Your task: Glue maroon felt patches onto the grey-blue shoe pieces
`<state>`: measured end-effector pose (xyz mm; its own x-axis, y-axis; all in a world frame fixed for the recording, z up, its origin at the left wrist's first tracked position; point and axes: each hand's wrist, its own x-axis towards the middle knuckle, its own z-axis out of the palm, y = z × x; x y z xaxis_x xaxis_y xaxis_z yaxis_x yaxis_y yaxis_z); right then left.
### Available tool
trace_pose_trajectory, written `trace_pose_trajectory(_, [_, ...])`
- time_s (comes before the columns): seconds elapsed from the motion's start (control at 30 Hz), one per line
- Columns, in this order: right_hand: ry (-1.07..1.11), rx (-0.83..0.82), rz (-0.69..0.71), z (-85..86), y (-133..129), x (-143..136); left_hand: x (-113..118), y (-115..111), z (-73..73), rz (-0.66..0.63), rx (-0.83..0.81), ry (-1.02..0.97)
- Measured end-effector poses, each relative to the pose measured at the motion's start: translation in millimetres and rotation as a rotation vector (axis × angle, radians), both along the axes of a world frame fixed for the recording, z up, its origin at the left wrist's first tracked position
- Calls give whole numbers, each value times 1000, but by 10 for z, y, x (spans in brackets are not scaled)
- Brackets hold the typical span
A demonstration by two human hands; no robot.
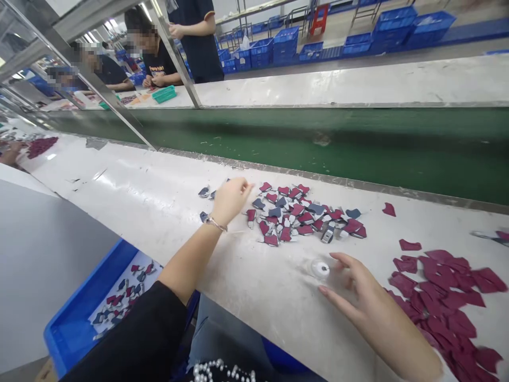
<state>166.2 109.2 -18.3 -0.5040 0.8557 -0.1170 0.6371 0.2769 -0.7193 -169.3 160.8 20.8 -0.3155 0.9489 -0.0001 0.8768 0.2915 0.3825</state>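
My left hand (233,199), with a bracelet at the wrist, is over the white table at the left edge of a pile of small maroon and dark blue pieces (296,209) with whitish parts. Its fingers are curled together, and whatever they hold, if anything, is hidden. Several dark blue pieces (204,191) lie beside it. My right hand (358,292) is open, thumb and fingers apart, just right of a small round white object (321,269), blurred and clear-edged. I cannot make out its kind. To the right of that hand is a heap of flat maroon cut pieces (441,289).
A blue bin (63,329) with finished-looking maroon and blue pieces stands below the table edge at left. Scissors (491,237) lie at far right. Beyond the table (139,196) runs a green conveyor belt (278,138). Metal posts (119,109) rise at left; people (159,63) sit across.
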Motion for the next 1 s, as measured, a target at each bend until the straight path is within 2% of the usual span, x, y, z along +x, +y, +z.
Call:
trace_pose_trajectory(0.1, [118,-80,102,-88,132,-166,-357,21,-94,139,-2,137])
trace_pose_trajectory(0.23, [168,-194,148,-21,176,-181,-653,79,-195,143,-50,164])
trace_pose_trajectory(0.3, [175,-275,142,98,135,-75,-684,66,-149,142,-32,166])
trace_pose_trajectory(0.37, [185,-342,80,249,73,68,-639,-5,-35,146,-2,172])
trace_pose_trajectory(0.47, [266,-364,-73,454,-10,269,-392,-211,145,74,51,26])
trace_pose_trajectory(0.53, [326,-297,-139,532,-37,362,-91,-377,164,-81,44,-396])
trace_pose_trajectory(0.6, [366,-201,-155,546,-39,420,291,-526,61,-240,-104,-952])
trace_pose_trajectory(0.63, [390,-165,-156,534,-35,440,494,-587,-28,-257,-188,-1216])
trace_pose_trajectory(0.7, [450,-154,-145,486,-26,469,871,-682,-233,-151,-358,-1609])
trace_pose_trajectory(0.77, [499,-201,-144,432,-20,493,1150,-749,-410,-32,-450,-1758])
trace_pose_trajectory(0.83, [522,-251,-144,392,-13,514,1296,-799,-505,23,-498,-1798])
trace_pose_trajectory(0.9, [514,-256,-109,371,1,533,1325,-833,-513,36,-549,-1823])
trace_pose_trajectory(1.0, [472,-208,19,366,45,550,1263,-852,-446,8,-625,-1812])
